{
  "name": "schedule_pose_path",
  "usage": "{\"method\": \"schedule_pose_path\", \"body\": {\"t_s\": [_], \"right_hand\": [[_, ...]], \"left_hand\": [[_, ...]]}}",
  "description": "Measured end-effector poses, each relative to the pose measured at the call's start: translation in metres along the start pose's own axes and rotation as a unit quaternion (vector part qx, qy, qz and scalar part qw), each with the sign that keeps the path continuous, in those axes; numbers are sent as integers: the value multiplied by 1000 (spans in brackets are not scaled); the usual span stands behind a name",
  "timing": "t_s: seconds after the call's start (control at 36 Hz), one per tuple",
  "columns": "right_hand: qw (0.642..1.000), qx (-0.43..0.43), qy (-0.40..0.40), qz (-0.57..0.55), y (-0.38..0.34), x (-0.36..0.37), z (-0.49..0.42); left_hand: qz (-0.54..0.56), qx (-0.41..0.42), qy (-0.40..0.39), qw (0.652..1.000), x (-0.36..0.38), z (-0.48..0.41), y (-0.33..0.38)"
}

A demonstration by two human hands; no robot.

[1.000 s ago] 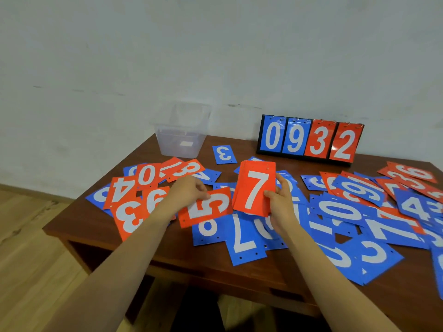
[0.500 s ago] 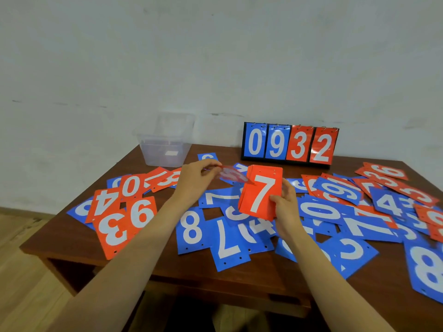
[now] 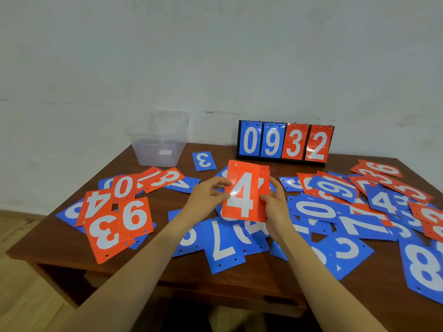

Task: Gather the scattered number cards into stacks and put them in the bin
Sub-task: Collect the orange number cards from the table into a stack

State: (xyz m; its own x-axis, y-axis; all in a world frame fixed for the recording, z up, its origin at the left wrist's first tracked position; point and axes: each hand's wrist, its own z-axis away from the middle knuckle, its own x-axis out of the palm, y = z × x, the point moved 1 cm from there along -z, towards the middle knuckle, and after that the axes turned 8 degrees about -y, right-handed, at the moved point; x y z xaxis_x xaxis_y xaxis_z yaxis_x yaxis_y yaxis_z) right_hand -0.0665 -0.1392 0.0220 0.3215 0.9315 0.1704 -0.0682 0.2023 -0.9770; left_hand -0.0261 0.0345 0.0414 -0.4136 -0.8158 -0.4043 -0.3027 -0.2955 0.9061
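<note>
Stack of red cards [image 3: 247, 190], "4" foremost, held upright above the table [image 3: 60, 238] centre: left hand [image 3: 208, 197] pinches its left edge, right hand [image 3: 275, 207] grips its right edge. Clear bin [image 3: 158, 149] stands far left, nearer the left hand; loose cards [image 3: 225, 248] surround.

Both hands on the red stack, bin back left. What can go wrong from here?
1. The red stack is fanned at its top right, pinched only at the sides by the left hand and right hand; cards may slip out.
2. The red 3 card lies near the front edge of the table; a forearm heading for the bin might knock it off.
</note>
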Motion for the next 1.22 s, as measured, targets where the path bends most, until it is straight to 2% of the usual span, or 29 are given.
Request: {"method": "schedule_pose_path", "body": {"t_s": [0.08, 0.25, 0.39, 0.5, 0.64, 0.69, 0.75, 0.83, 0.89, 1.03, 1.11, 1.22], "right_hand": [[1000, 4, -8, 1, 1, 7, -3], [999, -8, -22, 22, 3, 32, -11], [994, -20, -72, 82, 10, 55, -22], [980, -9, -123, 159, 17, 76, -37], [978, -9, -146, 149, 20, 102, -55], [978, -4, -147, 148, 22, 110, -62], [979, 3, -143, 148, 24, 117, -69], [979, 12, -140, 150, 25, 123, -79], [979, 19, -142, 147, 26, 125, -84], [980, 26, -132, 145, 30, 125, -93], [981, 24, -128, 144, 32, 122, -96], [983, 25, -117, 142, 32, 114, -99]], "left_hand": [[-49, -6, 29, 998, 4, -1, -5], [-25, -28, 124, 992, 4, -6, -16], [76, -78, 138, 984, -13, -10, -29], [82, -97, 160, 979, -32, -13, -45], [83, -130, 158, 975, -63, -22, -69], [20, -130, 160, 978, -81, -30, -83], [-86, -134, 150, 976, -101, -39, -97], [-238, -173, 123, 948, -128, -53, -117], [-300, -192, 109, 928, -142, -61, -126], [-402, -212, 90, 886, -158, -77, -136], [-417, -254, 54, 871, -160, -81, -142], [-464, -224, 55, 855, -156, -83, -145]]}}
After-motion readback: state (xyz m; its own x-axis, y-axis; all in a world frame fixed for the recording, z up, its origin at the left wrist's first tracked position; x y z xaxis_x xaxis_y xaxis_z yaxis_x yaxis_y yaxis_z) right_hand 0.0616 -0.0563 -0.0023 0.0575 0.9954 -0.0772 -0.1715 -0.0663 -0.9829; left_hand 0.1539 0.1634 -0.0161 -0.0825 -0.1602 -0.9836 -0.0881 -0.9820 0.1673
